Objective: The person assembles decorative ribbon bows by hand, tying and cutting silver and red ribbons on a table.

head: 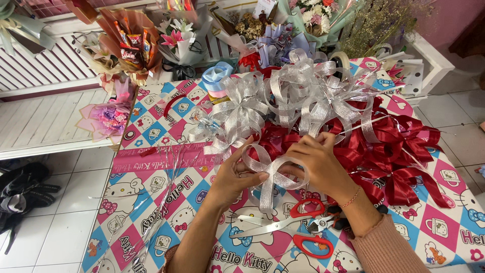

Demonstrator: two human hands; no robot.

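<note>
1. Landmark: the red-handled scissors (298, 227), lying flat on the patterned pink-and-blue checked tablecloth (151, 202), blades pointing left.
2. Just above the scissors, both hands meet on a silver glitter ribbon (268, 172) folded into loops, with one tail hanging down toward the scissors' blades.
3. Left hand (235, 177), up and left of the scissors: fingers curled, thumb and fingertips pinching the ribbon loop from the left side.
4. Right hand (316, 162), straight above the scissors' handles: fingers bent and closed on the ribbon's gathered centre; a thin red bracelet (352, 197) on the wrist, a pink knitted sleeve (389, 250) lower down.
5. Small black-handled pliers (328, 222) touch the scissors at the handles, partly under the right forearm.
6. Further above the scissors: a heap of finished silver ribbon bows (298, 93); up and right, a heap of dark red satin bows (399, 151).
7. Far above the scissors, at the table's back edge: wrapped flower bouquets (182, 38).
</note>
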